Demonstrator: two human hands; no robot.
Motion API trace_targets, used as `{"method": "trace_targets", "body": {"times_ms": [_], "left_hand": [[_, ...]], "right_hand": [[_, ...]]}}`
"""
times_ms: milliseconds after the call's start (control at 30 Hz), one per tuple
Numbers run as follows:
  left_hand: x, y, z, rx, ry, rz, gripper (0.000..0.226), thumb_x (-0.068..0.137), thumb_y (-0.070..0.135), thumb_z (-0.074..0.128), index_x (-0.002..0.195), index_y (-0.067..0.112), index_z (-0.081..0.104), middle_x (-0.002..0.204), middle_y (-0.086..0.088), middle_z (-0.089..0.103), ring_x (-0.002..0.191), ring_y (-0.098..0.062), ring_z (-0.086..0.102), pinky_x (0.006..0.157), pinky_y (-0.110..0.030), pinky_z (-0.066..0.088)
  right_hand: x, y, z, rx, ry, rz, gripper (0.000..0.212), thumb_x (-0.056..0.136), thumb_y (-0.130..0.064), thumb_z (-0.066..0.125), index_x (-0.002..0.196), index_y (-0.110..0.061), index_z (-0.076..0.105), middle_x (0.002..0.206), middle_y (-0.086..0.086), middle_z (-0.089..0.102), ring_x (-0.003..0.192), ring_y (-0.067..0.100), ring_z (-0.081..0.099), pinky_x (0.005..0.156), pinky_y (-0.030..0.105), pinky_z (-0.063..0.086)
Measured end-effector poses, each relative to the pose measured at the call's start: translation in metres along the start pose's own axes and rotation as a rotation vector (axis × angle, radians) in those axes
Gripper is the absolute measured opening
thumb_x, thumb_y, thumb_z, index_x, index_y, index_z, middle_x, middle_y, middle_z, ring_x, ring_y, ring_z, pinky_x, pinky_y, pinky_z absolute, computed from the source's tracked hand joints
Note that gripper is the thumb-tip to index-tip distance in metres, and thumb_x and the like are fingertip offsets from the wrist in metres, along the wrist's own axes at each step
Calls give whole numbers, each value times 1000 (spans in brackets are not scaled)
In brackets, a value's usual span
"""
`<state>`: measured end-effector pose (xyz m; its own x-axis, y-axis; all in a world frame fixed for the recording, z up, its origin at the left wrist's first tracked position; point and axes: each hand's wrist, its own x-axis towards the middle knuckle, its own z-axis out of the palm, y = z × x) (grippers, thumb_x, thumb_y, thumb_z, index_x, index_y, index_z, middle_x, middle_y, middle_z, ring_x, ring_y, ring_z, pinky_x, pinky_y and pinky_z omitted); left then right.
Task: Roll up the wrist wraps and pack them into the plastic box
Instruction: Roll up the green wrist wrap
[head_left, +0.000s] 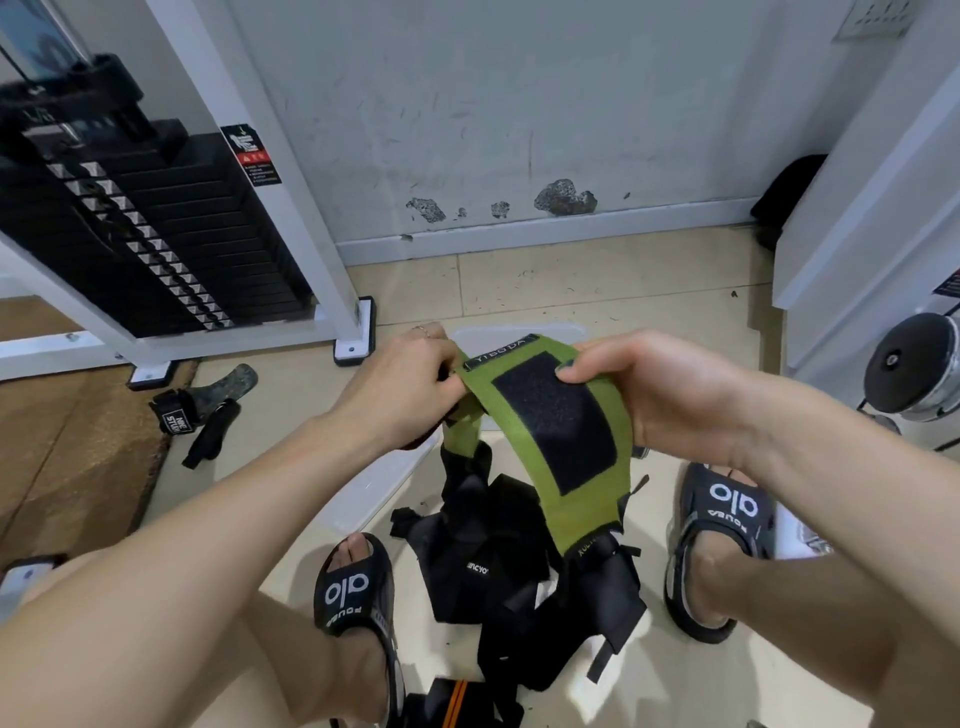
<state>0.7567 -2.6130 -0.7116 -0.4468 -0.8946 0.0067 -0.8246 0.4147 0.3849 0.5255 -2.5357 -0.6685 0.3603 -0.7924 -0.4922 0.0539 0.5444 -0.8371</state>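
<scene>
I hold a green wrist wrap (576, 501) with a black velcro patch between both hands above the floor. My left hand (402, 379) pinches its upper left end. My right hand (654, 387) grips its upper right edge. The rest of the green wrap hangs down toward a pile of black wraps (498, 566) on the floor between my feet. A clear plastic box (519, 332) lies on the floor behind my hands, mostly hidden. Its clear lid (374, 488) lies flat under my left forearm.
A weight-stack machine (156, 234) with a white frame stands at the left. Two loose dark straps (208, 410) lie on the floor near its foot. A chrome weight (919, 364) sits at the right. An orange-striped wrap (452, 701) lies by my left sandal (358, 587).
</scene>
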Motion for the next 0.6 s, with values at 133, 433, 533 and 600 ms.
{"method": "trace_targets", "body": {"times_ms": [133, 433, 533, 600], "left_hand": [[5, -3, -10, -297, -49, -76, 29, 97, 27, 61, 68, 28, 61, 88, 14, 58, 83, -6, 55, 71, -20, 39], [1, -5, -32, -550, -263, -138, 11, 84, 15, 79, 86, 20, 70, 76, 2, 68, 64, -20, 59, 68, -33, 44], [-6, -19, -42, -688, -373, -169, 28, 76, 18, 80, 101, 25, 68, 91, -5, 69, 74, -27, 66, 75, -46, 49], [-9, -23, -49, -691, -443, -162, 42, 74, 19, 80, 113, 28, 67, 104, -7, 62, 84, -27, 61, 81, -47, 46]], "right_hand": [[7, -3, 0, 41, -68, 19, 20, 91, -19, 58, 83, -11, 75, 89, 9, 71, 72, 22, 69, 64, 28, 56], [31, -14, 2, -4, 7, -94, 27, 98, 7, 45, 118, 2, 62, 99, 19, 73, 75, 24, 72, 60, 27, 58], [33, -20, -3, 0, 3, -102, 42, 92, 13, 45, 125, -3, 64, 110, 22, 73, 85, 29, 73, 69, 31, 62], [31, -24, -5, -4, 3, -110, 51, 88, 17, 47, 129, -8, 65, 117, 23, 72, 91, 31, 72, 74, 33, 61]]}}
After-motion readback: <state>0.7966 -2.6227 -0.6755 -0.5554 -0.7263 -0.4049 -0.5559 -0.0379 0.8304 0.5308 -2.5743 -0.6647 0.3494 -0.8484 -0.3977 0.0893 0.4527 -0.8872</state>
